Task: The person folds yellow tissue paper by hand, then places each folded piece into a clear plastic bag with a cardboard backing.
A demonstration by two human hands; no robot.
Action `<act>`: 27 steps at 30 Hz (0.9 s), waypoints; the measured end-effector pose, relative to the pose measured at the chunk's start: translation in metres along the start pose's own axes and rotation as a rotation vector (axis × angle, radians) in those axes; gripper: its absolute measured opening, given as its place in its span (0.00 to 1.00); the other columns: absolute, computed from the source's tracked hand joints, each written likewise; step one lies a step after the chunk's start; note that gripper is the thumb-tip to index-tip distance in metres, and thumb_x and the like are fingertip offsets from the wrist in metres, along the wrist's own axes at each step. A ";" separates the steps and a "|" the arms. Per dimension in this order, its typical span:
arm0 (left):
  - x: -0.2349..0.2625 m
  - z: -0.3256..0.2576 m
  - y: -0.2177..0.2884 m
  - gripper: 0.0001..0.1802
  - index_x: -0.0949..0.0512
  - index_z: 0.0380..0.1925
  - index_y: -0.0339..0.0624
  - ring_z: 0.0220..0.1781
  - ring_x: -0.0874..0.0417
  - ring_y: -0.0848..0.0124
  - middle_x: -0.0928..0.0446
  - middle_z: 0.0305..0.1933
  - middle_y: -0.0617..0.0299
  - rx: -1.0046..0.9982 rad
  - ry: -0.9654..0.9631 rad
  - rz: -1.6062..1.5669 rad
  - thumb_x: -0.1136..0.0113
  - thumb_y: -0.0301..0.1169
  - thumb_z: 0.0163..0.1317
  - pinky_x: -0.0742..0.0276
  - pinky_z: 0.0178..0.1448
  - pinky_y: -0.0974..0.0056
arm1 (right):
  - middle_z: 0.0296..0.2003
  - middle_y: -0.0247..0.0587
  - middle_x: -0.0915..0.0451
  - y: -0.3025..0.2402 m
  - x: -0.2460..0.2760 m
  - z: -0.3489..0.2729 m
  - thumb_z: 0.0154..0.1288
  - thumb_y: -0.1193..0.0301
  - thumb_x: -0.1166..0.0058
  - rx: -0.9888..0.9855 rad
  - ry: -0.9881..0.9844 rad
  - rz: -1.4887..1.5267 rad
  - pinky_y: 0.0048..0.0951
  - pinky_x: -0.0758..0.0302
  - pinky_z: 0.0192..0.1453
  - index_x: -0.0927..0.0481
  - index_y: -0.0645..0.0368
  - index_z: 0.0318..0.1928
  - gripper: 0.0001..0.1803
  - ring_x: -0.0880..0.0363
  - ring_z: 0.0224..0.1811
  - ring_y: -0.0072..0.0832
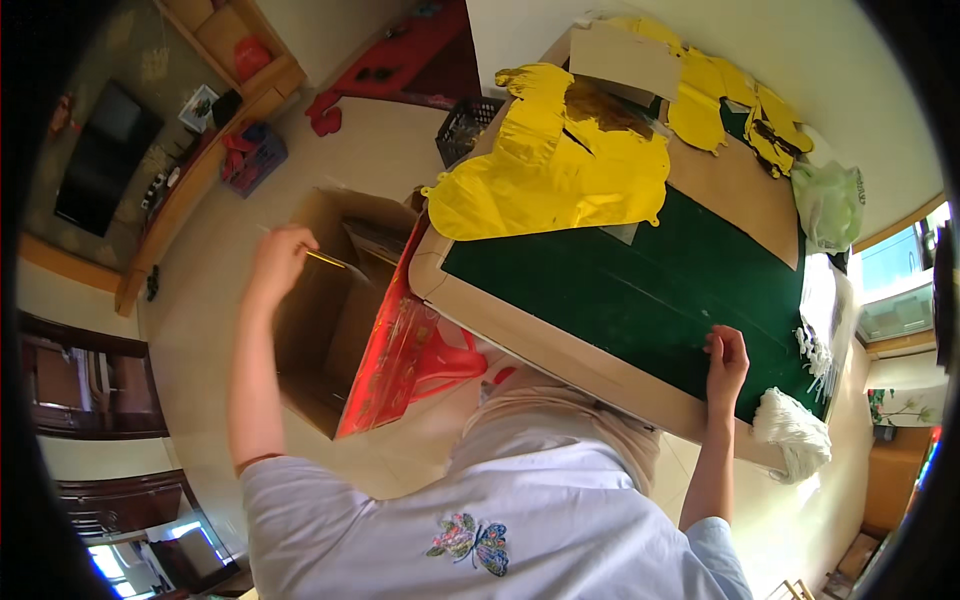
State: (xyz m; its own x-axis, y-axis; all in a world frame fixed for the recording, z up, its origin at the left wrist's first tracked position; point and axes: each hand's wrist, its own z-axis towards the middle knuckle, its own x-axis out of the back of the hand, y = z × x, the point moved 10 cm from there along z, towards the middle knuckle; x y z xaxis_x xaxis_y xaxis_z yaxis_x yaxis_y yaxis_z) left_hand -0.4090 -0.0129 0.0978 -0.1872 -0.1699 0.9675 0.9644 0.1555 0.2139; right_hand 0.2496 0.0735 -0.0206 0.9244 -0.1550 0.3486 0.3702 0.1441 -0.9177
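Over the cardboard box (330, 300), left hand (280, 255) pinches a yellow stick (328, 259); right hand (727, 358) curled

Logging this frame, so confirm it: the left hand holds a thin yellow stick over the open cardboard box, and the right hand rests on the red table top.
One detail is off: the table top is green, not red. The head view shows the right hand resting on it, while the left hand holds the thin yellow stick over the open cardboard box.
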 end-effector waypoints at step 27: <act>-0.220 0.005 -0.042 0.21 0.26 0.50 0.43 0.52 0.27 0.55 0.27 0.47 0.54 -0.094 0.212 0.190 0.43 0.24 0.52 0.30 0.58 0.52 | 0.35 0.33 0.20 0.003 0.002 -0.007 0.69 0.81 0.52 -0.027 -0.020 -0.146 0.19 0.26 0.40 0.22 0.62 0.43 0.06 0.23 0.36 0.18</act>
State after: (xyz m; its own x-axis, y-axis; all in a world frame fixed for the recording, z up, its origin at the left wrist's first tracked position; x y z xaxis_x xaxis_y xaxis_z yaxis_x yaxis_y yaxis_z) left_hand -0.4091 0.0227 -0.1237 0.0318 -0.3474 0.9372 0.9934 0.1147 0.0088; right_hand 0.2521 0.0669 -0.0234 0.8625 -0.1533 0.4822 0.4986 0.0949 -0.8616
